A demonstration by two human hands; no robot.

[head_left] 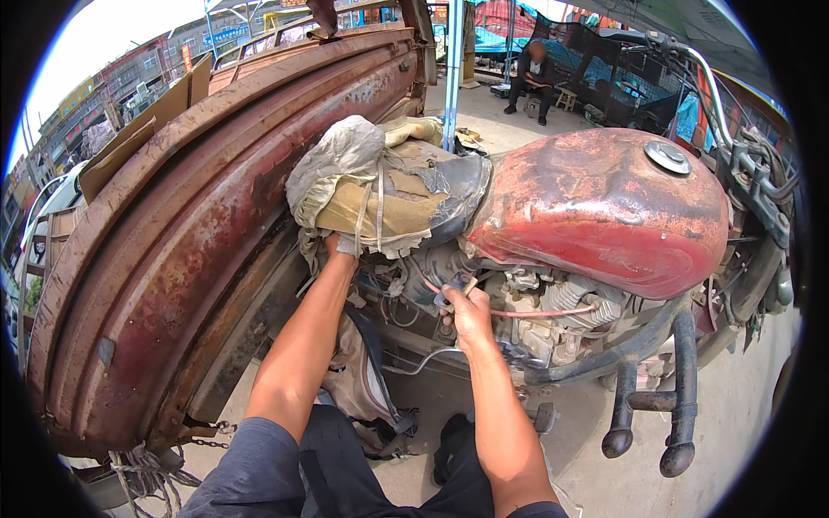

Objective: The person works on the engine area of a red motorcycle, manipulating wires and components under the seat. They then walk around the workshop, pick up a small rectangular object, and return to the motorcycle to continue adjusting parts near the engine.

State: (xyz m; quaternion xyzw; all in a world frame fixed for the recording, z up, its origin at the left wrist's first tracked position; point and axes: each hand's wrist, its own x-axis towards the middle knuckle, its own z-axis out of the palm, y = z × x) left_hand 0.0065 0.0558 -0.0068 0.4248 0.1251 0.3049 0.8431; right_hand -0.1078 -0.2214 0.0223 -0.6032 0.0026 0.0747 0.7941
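Observation:
A motorcycle stands before me, its worn red fuel tank (596, 207) on the right and a torn, padded seat (406, 194) on the left. My left hand (342, 245) reaches in beneath the seat's ragged cover, and its fingers are hidden there. Below the seat's front end, my right hand (469, 312) is closed around a small dark piece with a tan strip (458, 293), whose kind I cannot make out. Beside that hand a reddish hose (544, 313) runs over the grimy engine (527, 332).
A rusty red cargo-bed wall (233, 198) curves along the left. Crash bars (678, 397) stick out at the lower right. Between my arms a beige and black bag (358, 371) sits low. A blue pole (452, 78) rises behind the seat; a person (533, 78) sits farther back.

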